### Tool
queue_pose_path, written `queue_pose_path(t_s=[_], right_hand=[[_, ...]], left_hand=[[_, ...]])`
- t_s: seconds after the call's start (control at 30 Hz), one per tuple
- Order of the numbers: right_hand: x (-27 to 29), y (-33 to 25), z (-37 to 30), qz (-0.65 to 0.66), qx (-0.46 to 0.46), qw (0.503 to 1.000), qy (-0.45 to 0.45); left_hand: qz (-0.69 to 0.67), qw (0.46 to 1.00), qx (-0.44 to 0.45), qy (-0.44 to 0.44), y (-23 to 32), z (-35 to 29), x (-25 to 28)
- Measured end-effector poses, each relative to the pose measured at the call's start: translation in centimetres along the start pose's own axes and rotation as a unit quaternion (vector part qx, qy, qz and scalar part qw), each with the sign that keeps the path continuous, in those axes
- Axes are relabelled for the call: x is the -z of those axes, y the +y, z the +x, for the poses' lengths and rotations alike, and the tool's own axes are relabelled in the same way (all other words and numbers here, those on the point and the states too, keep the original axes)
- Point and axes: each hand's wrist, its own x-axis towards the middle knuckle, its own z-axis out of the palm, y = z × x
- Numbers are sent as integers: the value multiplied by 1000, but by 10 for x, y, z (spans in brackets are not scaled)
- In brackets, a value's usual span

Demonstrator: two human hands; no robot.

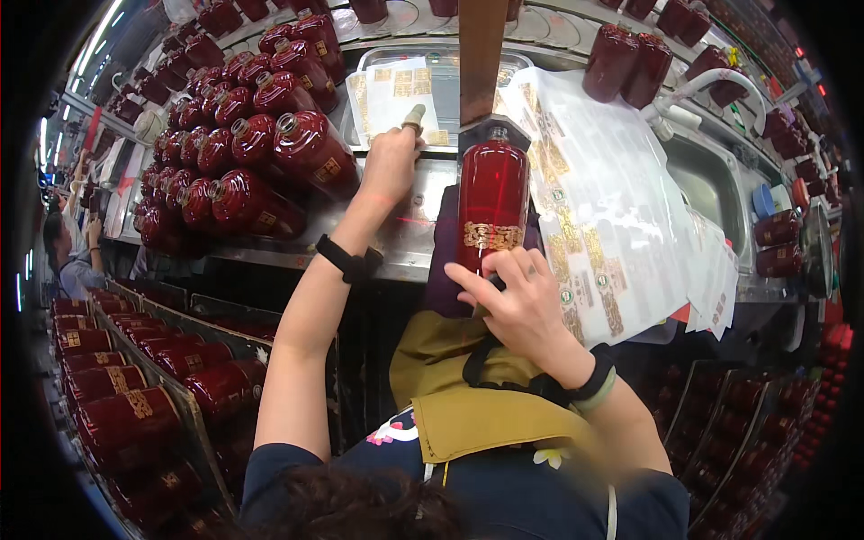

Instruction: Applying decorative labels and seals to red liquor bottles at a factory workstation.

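Note:
My left hand (391, 166) reaches to a metal tray (360, 108). One finger, covered by a green finger cot (415, 115), stretches over a white sheet with gold decals (396, 94); the other fingers are partly hidden. In front of me a dark red glass bottle (493, 184) with a gold patterned band points its neck away, against a dark pad (517, 133) on a brown post (481, 63). At the bottle's near end my right hand (529, 310) is closed, one finger pointing left. Something dark shows between its fingers, too small to name.
Many red bottles (216, 153) lie stacked at left; crates of bottles (126, 405) stand below. At right, large decal sheets (612, 198) cover the counter beside a sink (711, 175) with a faucet (666, 106). Two bottles (625, 65) stand behind. Another person (67, 238) is at far left.

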Motion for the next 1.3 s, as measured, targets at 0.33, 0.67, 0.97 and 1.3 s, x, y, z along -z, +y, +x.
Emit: queue_pose_path(t_s=[0.33,0.67,0.97,1.3], right_hand=[[-9,9,-7,-68,35,997,22],[-14,22,-26,-31,45,997,53],[-21,31,-37,4,30,998,63],[-22,29,-37,2,21,998,67]], left_hand=[[7,998,-51,-32,-11,1,4],[-109,993,-23,23,-3,0,16],[-57,997,-51,-26,-4,0,18],[-4,992,-105,-66,-19,2,16]])
